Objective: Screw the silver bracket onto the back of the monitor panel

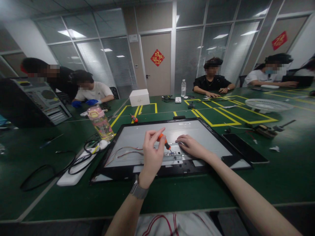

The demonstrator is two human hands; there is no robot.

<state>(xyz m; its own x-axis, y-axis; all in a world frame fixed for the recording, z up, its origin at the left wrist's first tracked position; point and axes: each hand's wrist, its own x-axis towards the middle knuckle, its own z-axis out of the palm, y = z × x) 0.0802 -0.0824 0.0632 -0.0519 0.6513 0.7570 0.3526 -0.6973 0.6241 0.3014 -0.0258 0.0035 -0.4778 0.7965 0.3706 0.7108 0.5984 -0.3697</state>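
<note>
My left hand is closed on a screwdriver with an orange and black handle. Its tip points down at a metal bracket on the back of a flat display panel. A watch sits on that wrist. My right hand rests on the panel to the right of the screwdriver, fingers stretched and slightly bent, fingertips by the bracket's upper edge. Thin wires run left from under my left hand. The black-framed panel lies flat on the green table.
Left of the panel are a pink-capped bottle, a white power strip and black cables. On the right lie a black phone-like slab and a brown tool-like object. A white box stands behind. Several people sit around the table.
</note>
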